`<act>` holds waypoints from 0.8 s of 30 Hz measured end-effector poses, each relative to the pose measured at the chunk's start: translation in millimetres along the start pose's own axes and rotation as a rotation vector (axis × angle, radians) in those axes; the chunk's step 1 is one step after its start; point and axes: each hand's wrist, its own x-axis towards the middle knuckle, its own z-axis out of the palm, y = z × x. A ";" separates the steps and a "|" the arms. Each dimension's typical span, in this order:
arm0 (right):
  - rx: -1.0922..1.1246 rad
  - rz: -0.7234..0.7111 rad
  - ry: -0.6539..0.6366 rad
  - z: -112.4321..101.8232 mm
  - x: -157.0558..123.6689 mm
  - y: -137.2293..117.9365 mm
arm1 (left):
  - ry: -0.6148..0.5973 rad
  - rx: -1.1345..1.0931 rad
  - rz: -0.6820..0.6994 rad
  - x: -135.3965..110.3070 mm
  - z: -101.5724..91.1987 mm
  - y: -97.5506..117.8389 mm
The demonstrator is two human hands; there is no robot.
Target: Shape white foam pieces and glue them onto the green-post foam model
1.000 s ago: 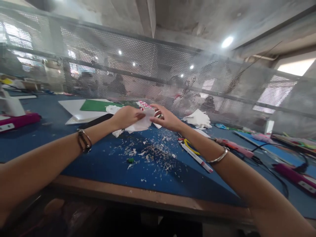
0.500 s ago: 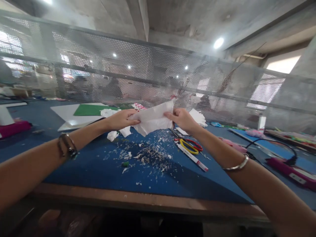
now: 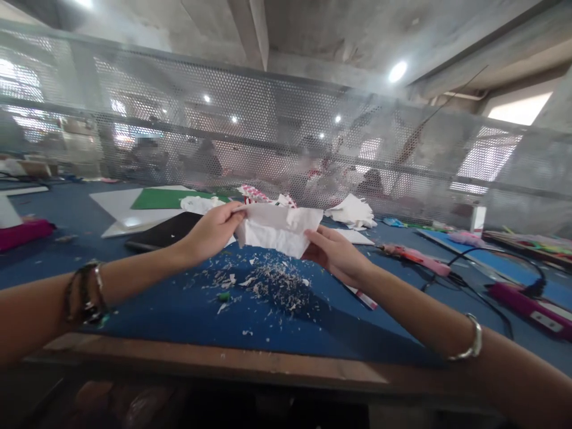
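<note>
Left hand [image 3: 217, 226], right hand [image 3: 337, 253] pinching opposite ends of white sheet [image 3: 277, 227] above tabletop [image 3: 174, 319]; scraps [image 3: 283, 286] strewn toward near edge, green sheet [image 3: 163, 199] by far edge.

The left forearm [image 3: 149, 265] and the right forearm [image 3: 411, 304] are bare along their visible length, as are the left hand [image 3: 217, 229] and the right hand [image 3: 335, 253]. The left wrist carries a stacked set: two dark, narrow strands [image 3: 82, 292] and, on the hand side, one slim silver bangle [image 3: 99, 283]. A dark bead-like cluster [image 3: 92, 314] is located at the lower edge of the set, with a small teal accent beside it; its exact construction is blurred. The right forearm carries a single silver bangle [image 3: 476, 339], rounded in outline, with a smooth, reflective surface.
</note>
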 end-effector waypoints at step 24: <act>-0.626 0.019 -0.236 -37.1 -16.2 -11.0 | -0.399 -0.217 -0.070 -12.8 5.4 -4.3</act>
